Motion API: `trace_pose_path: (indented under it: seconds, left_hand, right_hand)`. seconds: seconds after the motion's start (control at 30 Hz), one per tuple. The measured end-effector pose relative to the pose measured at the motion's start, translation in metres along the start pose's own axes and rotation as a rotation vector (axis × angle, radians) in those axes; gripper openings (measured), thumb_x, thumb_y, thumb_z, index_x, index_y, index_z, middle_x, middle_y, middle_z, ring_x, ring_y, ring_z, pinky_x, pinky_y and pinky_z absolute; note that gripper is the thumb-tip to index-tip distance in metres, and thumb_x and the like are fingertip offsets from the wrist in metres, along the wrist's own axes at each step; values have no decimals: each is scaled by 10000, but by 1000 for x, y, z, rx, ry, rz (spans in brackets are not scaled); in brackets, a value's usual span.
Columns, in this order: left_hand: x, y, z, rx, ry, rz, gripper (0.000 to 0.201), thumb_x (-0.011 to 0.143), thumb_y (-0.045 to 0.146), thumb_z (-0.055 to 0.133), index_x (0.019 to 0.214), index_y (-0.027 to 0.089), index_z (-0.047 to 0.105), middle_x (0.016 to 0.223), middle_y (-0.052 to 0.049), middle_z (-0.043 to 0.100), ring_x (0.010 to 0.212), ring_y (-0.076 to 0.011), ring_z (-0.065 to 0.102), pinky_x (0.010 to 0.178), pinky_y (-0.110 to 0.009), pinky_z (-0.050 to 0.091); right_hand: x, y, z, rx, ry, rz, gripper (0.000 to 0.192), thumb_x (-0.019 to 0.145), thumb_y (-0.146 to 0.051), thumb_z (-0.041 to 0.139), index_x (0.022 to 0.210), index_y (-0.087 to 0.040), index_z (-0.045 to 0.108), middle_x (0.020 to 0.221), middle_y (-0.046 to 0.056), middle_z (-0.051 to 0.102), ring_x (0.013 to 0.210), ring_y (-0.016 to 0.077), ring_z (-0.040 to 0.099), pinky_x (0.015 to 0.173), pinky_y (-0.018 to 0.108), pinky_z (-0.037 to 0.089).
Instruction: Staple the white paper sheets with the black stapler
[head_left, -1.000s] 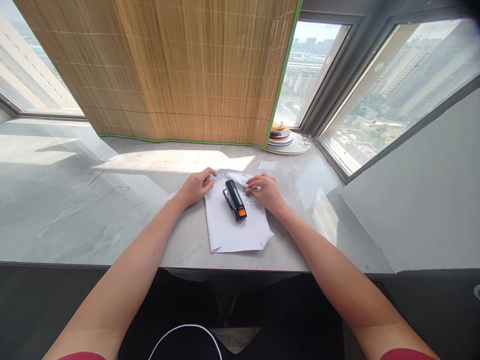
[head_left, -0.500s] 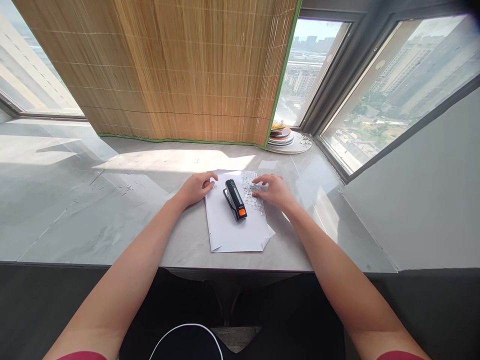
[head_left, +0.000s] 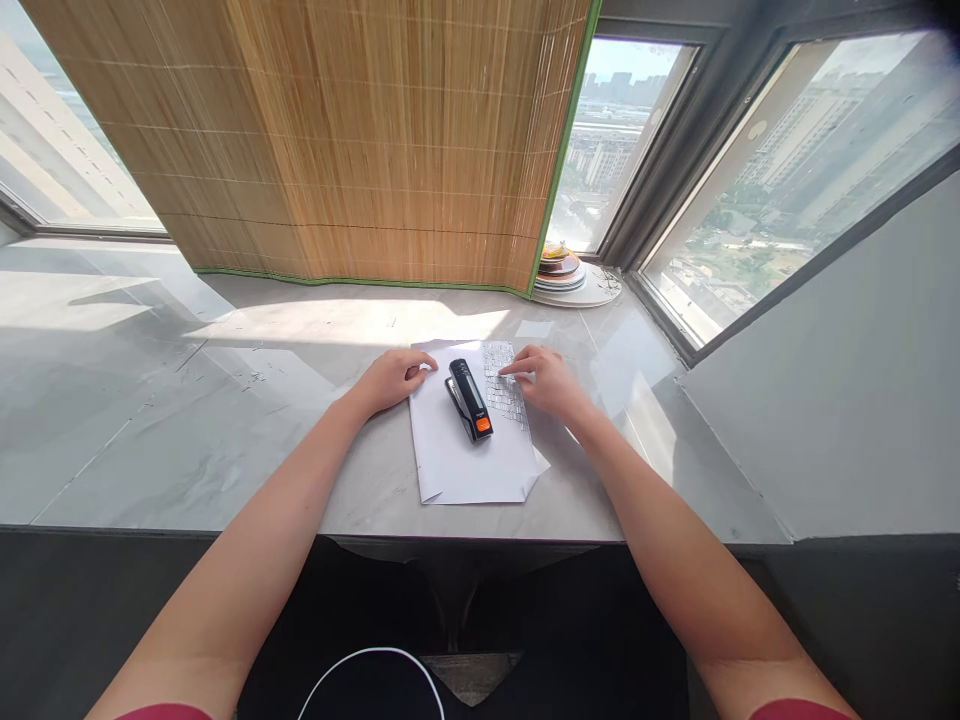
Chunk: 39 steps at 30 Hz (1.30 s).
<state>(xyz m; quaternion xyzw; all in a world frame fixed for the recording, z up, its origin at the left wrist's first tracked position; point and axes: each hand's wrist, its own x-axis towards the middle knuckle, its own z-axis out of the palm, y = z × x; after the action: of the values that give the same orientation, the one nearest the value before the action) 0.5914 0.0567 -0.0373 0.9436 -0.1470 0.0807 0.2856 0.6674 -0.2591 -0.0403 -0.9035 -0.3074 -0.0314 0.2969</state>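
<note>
Flattened now, that printed sheet [head_left: 504, 392] lies under my right hand [head_left: 550, 381], fingers loose on it, gripping nothing. My left hand [head_left: 390, 379], loosely curled, pins the white paper's [head_left: 457, 460] edge; black stapler [head_left: 469, 399] rests between them.

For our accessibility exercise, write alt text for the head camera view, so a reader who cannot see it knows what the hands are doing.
Two bare hands rest on white sheets of paper on a grey stone sill: the left hand on the near left edge, the right hand with fingers on a printed slip. A black stapler lies between them; a bamboo blind hangs behind.
</note>
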Motion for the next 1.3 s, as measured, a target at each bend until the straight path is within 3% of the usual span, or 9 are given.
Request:
trace_pose_path:
  seconds: [0.17,0.33,0.43,0.53,0.77,1.0,1.13,1.23,1.3]
  left_hand:
    - [0,0,0,-3,1,7,306,874,187,529,1063,227,766,666,25,509,637,-143,491,650,-275,386]
    - [0,1,0,-1,1,5,296,873,191,537,1053,228,769,674,21,522,642,-146,492,647,-276,381]
    - [1,0,1,2,2,-3,278,883,226,554,1053,233,773,664,23,519,635,-145,483,633,-276,369]
    - [1,1,1,-13,13,-18,265,901,282,570,1050,239,785,638,28,497,623,-145,470,619,-275,362]
    - [-1,3,-2,-46,18,-36,336,825,488,740,1045,246,817,723,10,579,655,-138,510,634,-268,398]
    - [0,0,0,-76,14,-2,372,825,529,741,1046,237,806,741,7,572,678,-137,509,633,-264,392]
    - [0,-1,0,-86,-6,0,377,838,525,724,1054,225,796,748,3,564,691,-144,506,639,-265,398]
    - [-1,-1,-1,-84,-31,8,353,874,469,687,1110,229,793,795,-9,570,709,-148,511,664,-275,414]
    - [-1,-1,-2,-86,-45,5,341,894,420,661,1152,240,790,836,-17,573,720,-148,513,685,-284,426]
  right_hand:
    - [1,-3,2,42,-1,33,386,842,-29,579,904,-302,845,1038,58,698,1033,257,614,977,431,494]
    - [-6,-26,-13,259,274,-48,259,969,-318,600,1160,-267,768,1042,58,660,889,208,616,890,397,517]
    - [-16,-51,-15,395,106,-283,365,975,-487,617,1271,-283,682,1111,64,612,966,221,599,852,363,531]
    - [-24,-70,-3,380,-117,-436,560,852,-537,778,1309,-280,582,1139,69,569,993,242,573,873,376,543]
    - [-26,-74,15,392,-65,-369,689,815,-274,754,1424,-300,433,1214,76,481,961,212,559,892,379,558]
    - [-24,-69,19,397,-48,-310,756,765,-191,698,1465,-266,422,1206,74,570,919,202,594,888,366,548]
    - [-23,-68,24,343,-65,-205,573,809,-263,730,1353,-236,554,1128,59,685,834,198,634,804,340,540]
    - [-21,-64,22,320,50,-141,388,860,-217,672,1246,-245,650,1077,49,733,895,221,670,827,342,537]
    - [-19,-59,19,319,147,-79,366,876,-204,649,1239,-251,679,1066,53,743,931,236,679,841,353,542]
